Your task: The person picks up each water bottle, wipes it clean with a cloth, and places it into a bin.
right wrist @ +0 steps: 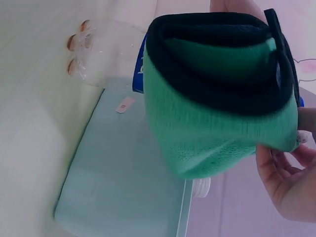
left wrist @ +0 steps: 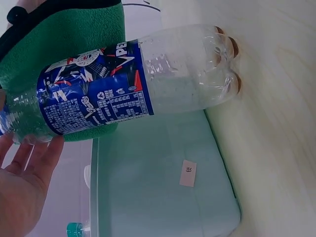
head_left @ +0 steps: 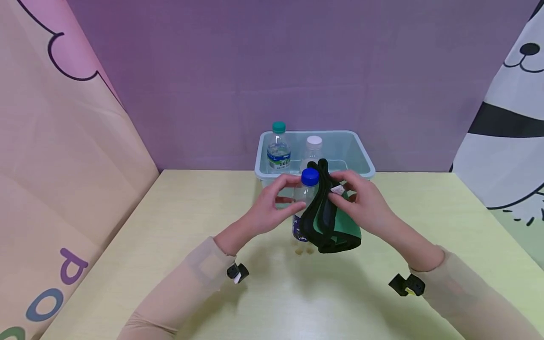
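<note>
A clear plastic bottle with a blue cap and a blue printed label stands upright over the table in front of the bin. My left hand grips it near the neck, thumb on the near side and fingers reaching round the far side. Beside the bottle, my right hand pinches a folded green cloth with dark edging by its upper part, near a small white tag. The cloth hangs down and overlaps the bottle's right side. In the left wrist view, the bottle shows brown spots at its base.
Behind the hands, a light blue plastic bin stands against the purple backdrop. It holds a green-capped bottle and a white-capped bottle. A small paper label is stuck on the bin's front. Printed cloth walls flank the pale wooden table.
</note>
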The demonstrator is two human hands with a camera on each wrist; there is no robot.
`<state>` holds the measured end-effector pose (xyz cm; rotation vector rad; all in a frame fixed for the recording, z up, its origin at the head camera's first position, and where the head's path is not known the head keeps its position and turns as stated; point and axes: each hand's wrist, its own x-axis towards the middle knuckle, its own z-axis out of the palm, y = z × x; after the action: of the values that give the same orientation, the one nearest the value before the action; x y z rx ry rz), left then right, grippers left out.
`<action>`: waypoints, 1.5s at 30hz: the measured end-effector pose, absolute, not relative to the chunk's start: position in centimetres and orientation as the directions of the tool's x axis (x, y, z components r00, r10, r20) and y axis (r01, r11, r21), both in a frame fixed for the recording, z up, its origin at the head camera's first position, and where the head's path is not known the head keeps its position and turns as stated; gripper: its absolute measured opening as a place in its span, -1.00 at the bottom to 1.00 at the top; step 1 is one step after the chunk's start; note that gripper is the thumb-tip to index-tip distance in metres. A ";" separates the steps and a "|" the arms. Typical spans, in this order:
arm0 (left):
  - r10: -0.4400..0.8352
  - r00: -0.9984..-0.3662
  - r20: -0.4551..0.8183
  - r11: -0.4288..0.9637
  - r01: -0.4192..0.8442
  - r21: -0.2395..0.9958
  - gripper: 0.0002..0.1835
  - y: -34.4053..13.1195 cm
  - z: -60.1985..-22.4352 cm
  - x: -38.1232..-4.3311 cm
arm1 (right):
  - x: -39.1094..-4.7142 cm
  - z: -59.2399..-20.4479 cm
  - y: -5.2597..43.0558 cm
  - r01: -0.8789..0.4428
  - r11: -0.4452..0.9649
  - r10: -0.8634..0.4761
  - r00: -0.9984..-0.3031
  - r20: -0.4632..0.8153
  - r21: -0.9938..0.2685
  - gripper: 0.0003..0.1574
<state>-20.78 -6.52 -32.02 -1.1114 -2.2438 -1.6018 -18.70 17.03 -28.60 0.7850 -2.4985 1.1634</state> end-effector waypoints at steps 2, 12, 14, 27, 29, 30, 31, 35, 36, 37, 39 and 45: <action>0.465 -0.707 0.533 0.144 0.655 0.742 -0.50 -6.5 -32.0 -20.8 | -18.8 -28.5 16.9 -0.593 0.538 -0.371 -0.805 0.463 -0.599 -0.56; 0.455 -0.716 0.530 0.145 0.647 0.749 -0.50 -6.5 -32.0 -20.8 | -18.9 -29.0 16.8 -0.589 0.517 -0.379 -0.808 0.451 -0.621 -0.65; 0.455 -0.720 0.524 0.146 0.641 0.753 -0.50 -6.4 -32.1 -20.8 | -19.1 -29.5 16.8 -0.570 0.517 -0.374 -0.821 0.431 -0.638 -0.68; 0.467 -0.735 0.491 0.161 0.617 0.770 -0.48 -6.1 -32.0 -20.4 | -20.2 -36.7 16.5 -0.491 0.644 -0.458 -0.862 0.218 -0.586 -0.75; 0.462 -0.740 0.488 0.163 0.612 0.774 -0.49 -6.2 -32.0 -20.5 | -20.1 -36.9 16.5 -0.480 0.654 -0.451 -0.868 0.208 -0.585 -0.75; 0.461 -0.743 0.486 0.166 0.610 0.775 -0.50 -6.2 -32.0 -20.5 | -20.1 -36.9 16.5 -0.475 0.655 -0.443 -0.871 0.210 -0.588 -0.75; 0.461 -0.744 0.483 0.168 0.608 0.776 -0.50 -6.2 -32.0 -20.5 | -20.0 -36.8 16.5 -0.468 0.652 -0.433 -0.876 0.213 -0.597 -0.75; 0.467 -0.746 0.475 0.175 0.604 0.778 -0.50 -6.2 -32.1 -20.6 | -19.6 -35.9 16.7 -0.432 0.595 -0.380 -0.894 0.236 -0.678 -0.75; 0.469 -0.746 0.472 0.175 0.603 0.778 -0.50 -6.2 -32.1 -20.6 | -19.4 -35.4 16.7 -0.426 0.571 -0.364 -0.898 0.248 -0.702 -0.75; 0.470 -0.747 0.471 0.175 0.601 0.780 -0.50 -6.2 -32.1 -20.6 | -19.2 -34.9 16.7 -0.423 0.546 -0.350 -0.899 0.262 -0.723 -0.75; 0.467 -0.749 0.469 0.175 0.599 0.782 -0.49 -6.3 -32.1 -20.5 | -19.0 -33.7 16.7 -0.433 0.498 -0.326 -0.896 0.300 -0.751 -0.75; 0.461 -0.748 0.478 0.166 0.601 0.782 -0.48 -6.4 -32.2 -20.4 | -18.7 -30.7 16.6 -0.511 0.430 -0.267 -0.859 0.436 -0.744 -0.68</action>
<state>-20.39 -6.40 -32.18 -1.0536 -2.2963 -1.6405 -18.75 16.61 -30.74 0.6776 -2.4333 1.3981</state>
